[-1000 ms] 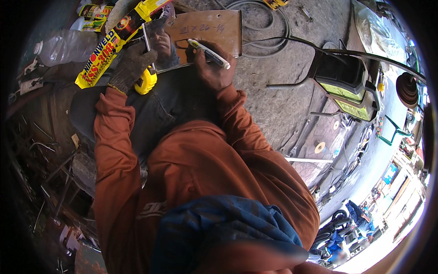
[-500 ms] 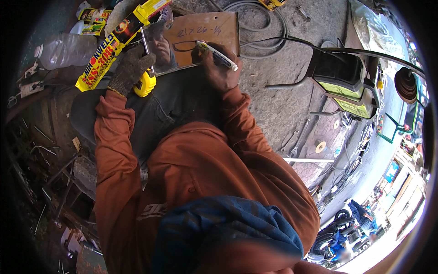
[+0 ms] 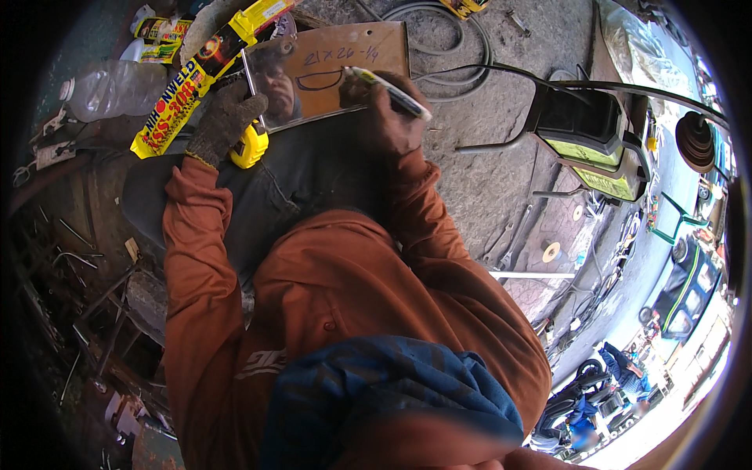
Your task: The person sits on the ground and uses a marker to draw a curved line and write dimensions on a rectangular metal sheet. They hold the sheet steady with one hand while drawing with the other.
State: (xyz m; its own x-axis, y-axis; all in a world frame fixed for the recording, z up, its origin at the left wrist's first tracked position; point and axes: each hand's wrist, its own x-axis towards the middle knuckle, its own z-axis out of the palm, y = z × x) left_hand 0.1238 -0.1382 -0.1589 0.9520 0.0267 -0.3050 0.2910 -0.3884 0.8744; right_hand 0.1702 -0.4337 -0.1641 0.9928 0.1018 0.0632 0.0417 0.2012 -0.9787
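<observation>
A shiny metal sheet (image 3: 352, 47) lies across my lap, marked with dark handwriting and, below it, a drawn rounded outline (image 3: 319, 80). My right hand (image 3: 399, 117) is closed around a white and dark marker pen (image 3: 395, 94), its tip near the right end of that outline. My left hand (image 3: 227, 121), in a dark knit glove, is closed at the sheet's left edge on a yellow tape measure (image 3: 251, 145). A thin pale strip runs up from the tape measure along that edge. The glove partly hides the grip.
A yellow and black welding-rod packet (image 3: 176, 98) lies beside my left hand, near a clear plastic bottle (image 3: 117, 90). Grey cable (image 3: 486, 51) coils beyond the sheet. A black and lime-green machine (image 3: 587, 133) stands at right. Metal scraps (image 3: 86, 274) fill the lower left.
My right hand and the marker have shifted right, and the drawn outline looks fuller and more rounded. My left hand stays put. A dark vehicle has come into view on the street at right.
</observation>
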